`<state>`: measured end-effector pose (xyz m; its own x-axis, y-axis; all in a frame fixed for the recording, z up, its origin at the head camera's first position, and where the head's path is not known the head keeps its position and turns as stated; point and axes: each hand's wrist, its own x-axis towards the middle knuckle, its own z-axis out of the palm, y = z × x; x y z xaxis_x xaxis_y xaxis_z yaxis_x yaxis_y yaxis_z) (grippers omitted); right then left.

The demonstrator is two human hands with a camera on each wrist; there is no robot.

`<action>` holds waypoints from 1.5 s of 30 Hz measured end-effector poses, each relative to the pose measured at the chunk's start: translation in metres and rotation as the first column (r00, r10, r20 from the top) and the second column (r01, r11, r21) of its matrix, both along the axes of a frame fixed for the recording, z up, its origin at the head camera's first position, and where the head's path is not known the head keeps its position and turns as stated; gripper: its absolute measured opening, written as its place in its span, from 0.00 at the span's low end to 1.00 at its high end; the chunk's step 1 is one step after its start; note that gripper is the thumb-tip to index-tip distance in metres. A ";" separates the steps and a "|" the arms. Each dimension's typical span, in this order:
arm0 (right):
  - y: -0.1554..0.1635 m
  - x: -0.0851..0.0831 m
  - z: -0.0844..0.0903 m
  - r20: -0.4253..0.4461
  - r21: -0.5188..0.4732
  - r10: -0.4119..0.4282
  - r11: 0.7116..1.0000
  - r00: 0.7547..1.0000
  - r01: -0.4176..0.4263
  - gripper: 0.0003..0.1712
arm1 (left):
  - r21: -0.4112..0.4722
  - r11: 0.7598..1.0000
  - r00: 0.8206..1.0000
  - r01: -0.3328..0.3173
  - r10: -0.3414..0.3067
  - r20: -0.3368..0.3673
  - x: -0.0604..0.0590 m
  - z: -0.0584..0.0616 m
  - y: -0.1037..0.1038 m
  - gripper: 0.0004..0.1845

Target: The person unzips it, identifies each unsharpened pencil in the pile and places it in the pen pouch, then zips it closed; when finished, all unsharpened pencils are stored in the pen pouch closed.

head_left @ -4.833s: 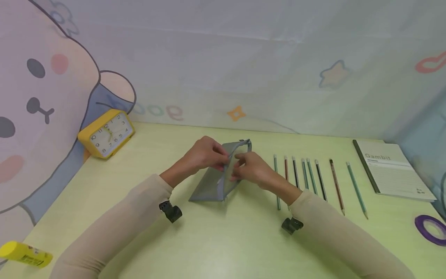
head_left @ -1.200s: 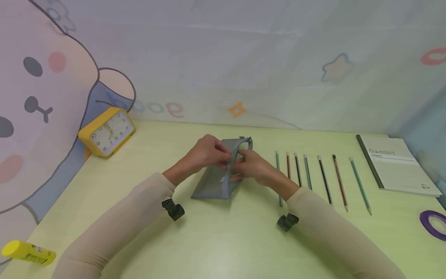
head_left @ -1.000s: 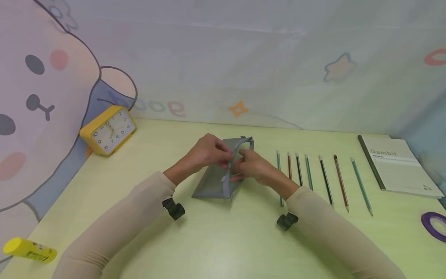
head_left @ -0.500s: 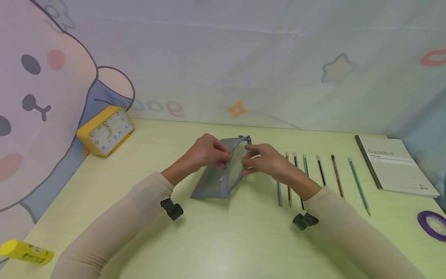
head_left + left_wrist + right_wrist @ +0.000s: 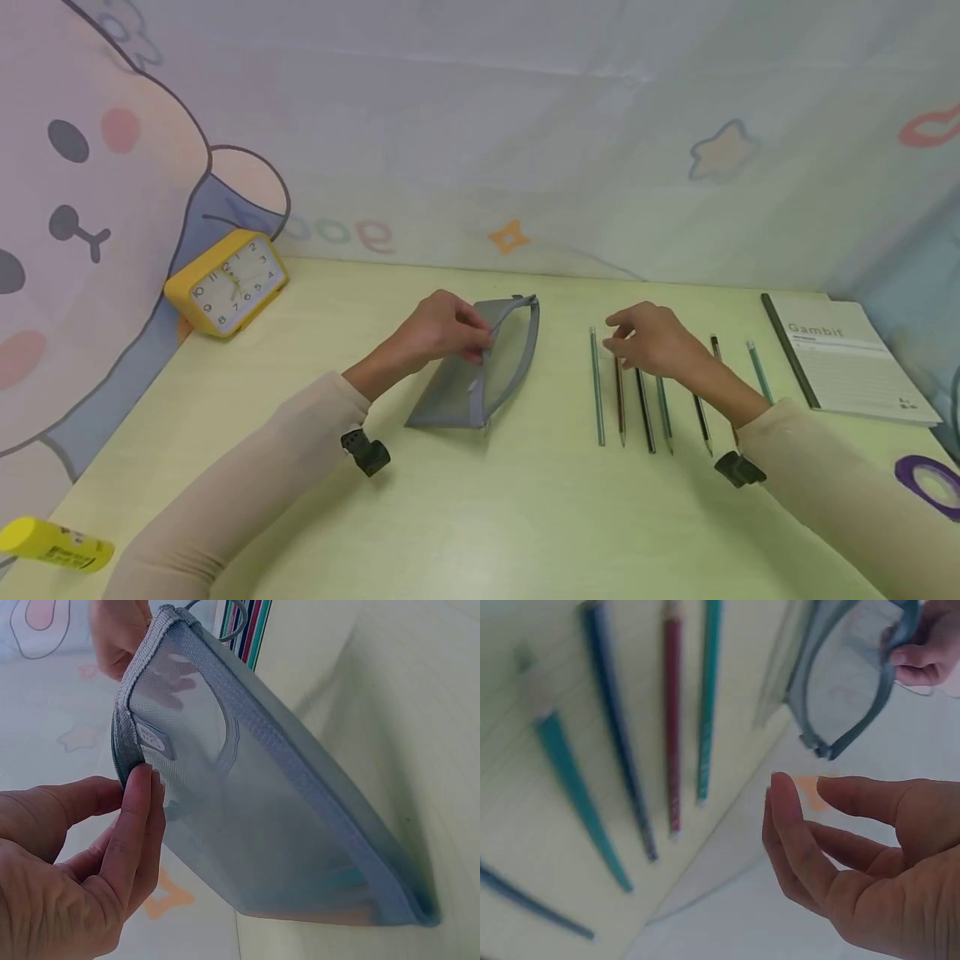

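A grey mesh pencil pouch (image 5: 483, 367) stands on its edge on the pale green table (image 5: 480, 517), its zipped top gaping. My left hand (image 5: 450, 327) pinches the pouch's upper rim (image 5: 129, 761) between thumb and fingers. My right hand (image 5: 645, 340) hovers with fingers loosely curved and holds nothing, just above the far ends of a row of several pencils (image 5: 645, 400). In the right wrist view the pencils (image 5: 673, 712) lie under the hand (image 5: 832, 855), and the pouch (image 5: 847, 682) shows further off.
A yellow alarm clock (image 5: 225, 283) stands at the back left. A yellow glue stick (image 5: 56, 546) lies at the front left. A "Gambit" notebook (image 5: 843, 362) and a purple tape roll (image 5: 926, 483) are at the right. A cartoon-print backdrop closes the rear.
My right hand let go of the pouch and moved right to above the pencils. The left hand keeps its pinch on the pouch rim.
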<state>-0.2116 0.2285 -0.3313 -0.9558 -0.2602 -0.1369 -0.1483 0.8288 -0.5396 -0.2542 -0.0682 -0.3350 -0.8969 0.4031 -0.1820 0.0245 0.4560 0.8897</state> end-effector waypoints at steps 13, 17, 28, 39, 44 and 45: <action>0.024 0.002 -0.020 0.102 0.154 0.019 0.987 0.995 -0.035 0.29 | -0.007 1.000 1.000 0.000 0.000 -0.005 0.001 -0.001 -0.002 0.08; 0.022 0.004 -0.026 0.107 0.163 0.011 0.986 0.994 -0.029 0.28 | 0.001 1.000 1.000 -0.001 0.001 0.000 0.001 -0.002 -0.003 0.08; 0.012 0.003 -0.043 0.076 0.209 0.062 0.975 0.995 -0.077 0.06 | 0.007 1.000 1.000 0.003 -0.003 -0.005 0.001 -0.001 -0.003 0.09; 0.007 0.001 -0.043 0.071 0.226 0.055 0.972 0.996 -0.069 0.13 | -0.006 1.000 1.000 0.001 -0.001 -0.001 0.002 0.004 -0.002 0.09; 0.009 -0.005 -0.041 0.132 0.249 0.060 0.964 0.989 -0.091 0.04 | -0.005 1.000 1.000 -0.003 0.003 0.003 0.001 0.004 -0.002 0.10; 0.010 -0.006 -0.040 0.146 0.248 0.059 0.964 0.987 -0.094 0.06 | -0.003 1.000 1.000 -0.004 0.004 0.007 0.002 0.005 -0.002 0.10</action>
